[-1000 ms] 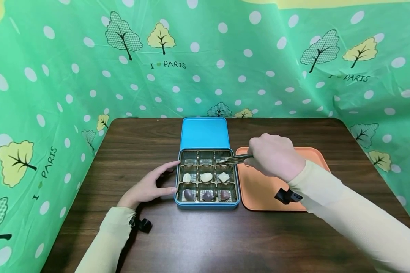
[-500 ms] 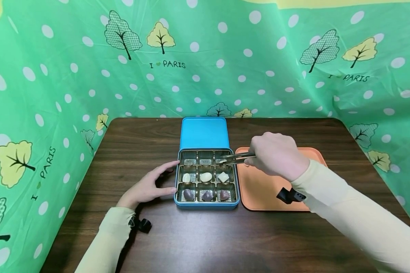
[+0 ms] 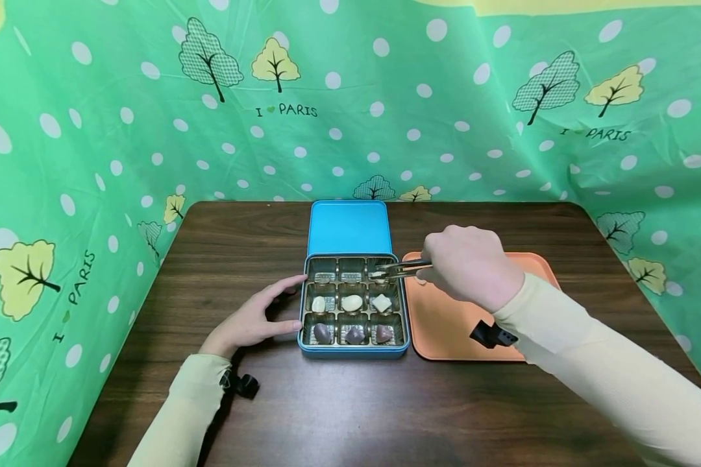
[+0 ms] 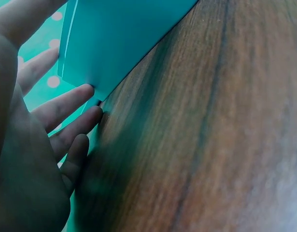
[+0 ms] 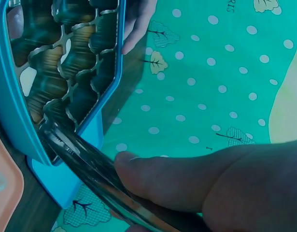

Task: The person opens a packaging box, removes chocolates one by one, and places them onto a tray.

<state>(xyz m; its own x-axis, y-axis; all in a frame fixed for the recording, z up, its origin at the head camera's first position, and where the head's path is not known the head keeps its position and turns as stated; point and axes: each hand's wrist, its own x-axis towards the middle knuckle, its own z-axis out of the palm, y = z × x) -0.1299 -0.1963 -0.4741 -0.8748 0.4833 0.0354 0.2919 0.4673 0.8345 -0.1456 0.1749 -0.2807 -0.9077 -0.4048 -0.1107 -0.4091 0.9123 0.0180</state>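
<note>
A blue tin (image 3: 354, 352) with a gold divided insert stands open on the table. Its front compartments hold purplish stones (image 3: 355, 335), its middle ones cream-white stones (image 3: 352, 303). My right hand (image 3: 467, 263) grips metal tongs (image 3: 411, 264), also seen in the right wrist view as tongs (image 5: 90, 162) under the thumb. The tong tips reach into the back right compartment, where a small pale piece (image 3: 378, 275) shows between them. My left hand (image 3: 257, 318) rests at the tin's left side, thumb and forefinger spread against the wall; the left wrist view shows the other fingers loosely extended (image 4: 63, 106).
The tin's blue lid (image 3: 349, 227) lies behind it. An orange tray (image 3: 444, 331) sits to the right under my right forearm, with a pale piece (image 3: 422, 281) partly hidden by the hand. A green patterned cloth (image 3: 350, 97) hangs behind the brown table (image 3: 350, 415).
The tongs' arms spread apart over the back right compartment, then drew somewhat closer together. The right hand shifted slightly right, then back left. My left hand has stayed put.
</note>
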